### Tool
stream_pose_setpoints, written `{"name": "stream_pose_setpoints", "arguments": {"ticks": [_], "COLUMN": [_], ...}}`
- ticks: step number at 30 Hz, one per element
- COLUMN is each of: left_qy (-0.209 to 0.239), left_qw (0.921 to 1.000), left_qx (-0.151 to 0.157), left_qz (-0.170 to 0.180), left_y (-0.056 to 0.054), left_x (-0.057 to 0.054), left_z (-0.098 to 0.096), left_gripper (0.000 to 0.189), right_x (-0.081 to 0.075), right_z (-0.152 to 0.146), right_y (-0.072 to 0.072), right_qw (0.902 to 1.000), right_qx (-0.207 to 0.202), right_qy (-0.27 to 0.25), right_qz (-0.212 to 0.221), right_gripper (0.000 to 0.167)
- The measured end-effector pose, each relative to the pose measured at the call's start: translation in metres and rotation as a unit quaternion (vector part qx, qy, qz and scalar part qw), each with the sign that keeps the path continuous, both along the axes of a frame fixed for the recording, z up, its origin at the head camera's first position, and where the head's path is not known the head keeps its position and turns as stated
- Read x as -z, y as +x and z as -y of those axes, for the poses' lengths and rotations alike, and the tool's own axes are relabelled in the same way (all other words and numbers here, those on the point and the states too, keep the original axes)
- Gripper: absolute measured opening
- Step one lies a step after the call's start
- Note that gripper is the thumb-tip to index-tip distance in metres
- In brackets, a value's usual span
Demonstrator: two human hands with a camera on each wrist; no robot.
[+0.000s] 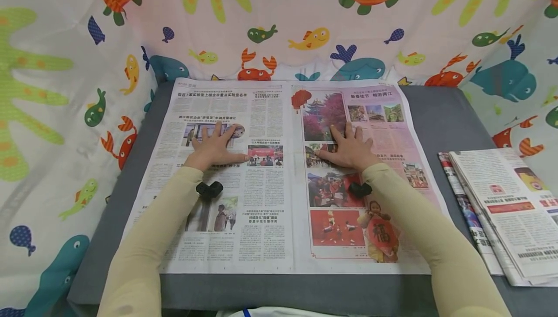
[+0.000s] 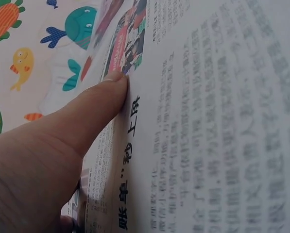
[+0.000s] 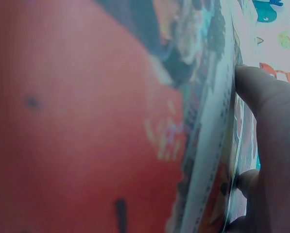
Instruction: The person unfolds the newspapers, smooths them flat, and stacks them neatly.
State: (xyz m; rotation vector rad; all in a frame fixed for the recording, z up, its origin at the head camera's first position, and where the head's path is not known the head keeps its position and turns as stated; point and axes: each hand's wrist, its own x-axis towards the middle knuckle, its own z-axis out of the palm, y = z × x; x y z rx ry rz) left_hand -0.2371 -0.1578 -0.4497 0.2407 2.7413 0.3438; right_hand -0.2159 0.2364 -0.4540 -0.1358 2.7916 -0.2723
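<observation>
An open newspaper lies spread flat across the grey table. My left hand rests palm down on the left page, fingers straight and spread over a photo. My right hand lies flat on the right page, fingers straight, thumb pointing left. In the left wrist view my left thumb presses on the printed page. In the right wrist view my right thumb lies against the blurred red page. Neither hand holds anything.
A stack of folded newspapers sits at the table's right edge. A cloth printed with fish, crabs and turtles walls in the back and both sides. Bare grey table shows right of the open paper and along the front edge.
</observation>
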Motion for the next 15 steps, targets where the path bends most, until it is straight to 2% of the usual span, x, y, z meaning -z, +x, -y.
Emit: {"name": "stream_pose_setpoints", "arguments": {"ticks": [9,12,15], "left_qy": [0.003,0.002,0.0], "left_qw": [1.0,1.0,1.0], "left_qx": [0.004,0.002,-0.002], "left_qz": [0.004,0.003,0.002], "left_y": [0.0,0.0,0.0], "left_x": [0.004,0.003,0.001], "left_z": [0.001,0.003,0.006], "left_gripper": [0.112,0.112,0.112], "right_x": [0.002,-0.004,-0.018], "right_z": [-0.009,-0.021,-0.034], "right_y": [0.003,0.008,0.016], "right_qw": [0.9997,0.9991,0.9992], "right_qx": [-0.008,-0.012,-0.009], "right_qy": [-0.023,-0.037,-0.036], "right_qz": [-0.009,-0.016,-0.012], "right_gripper": [0.108,0.107,0.104]}}
